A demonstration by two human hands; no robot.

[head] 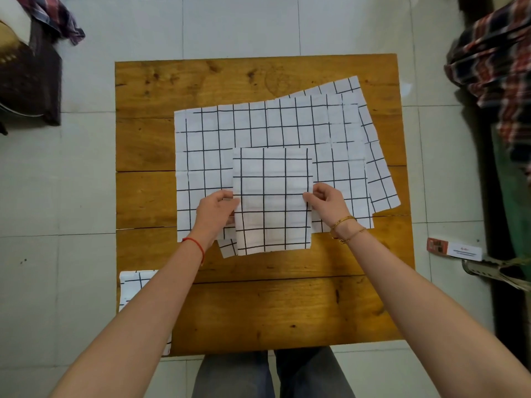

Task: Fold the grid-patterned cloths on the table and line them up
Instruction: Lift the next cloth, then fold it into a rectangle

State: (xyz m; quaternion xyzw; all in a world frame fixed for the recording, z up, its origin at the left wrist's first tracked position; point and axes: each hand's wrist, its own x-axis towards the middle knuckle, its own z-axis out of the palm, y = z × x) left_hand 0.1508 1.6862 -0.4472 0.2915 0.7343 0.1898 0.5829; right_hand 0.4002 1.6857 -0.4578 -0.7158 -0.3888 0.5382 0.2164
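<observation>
Two hands pinch white black-grid folded cloth [271, 201] at frame centre: left hand [215, 211] on left edge, right hand [326, 203] on right edge. Best keep edges even, then set beside folded cloth [132, 285] at lower left of wooden table [258, 311].

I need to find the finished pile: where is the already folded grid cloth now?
In the head view, the folded grid cloth lies at the near left corner of the wooden table, partly hidden under the person's left forearm.
</observation>
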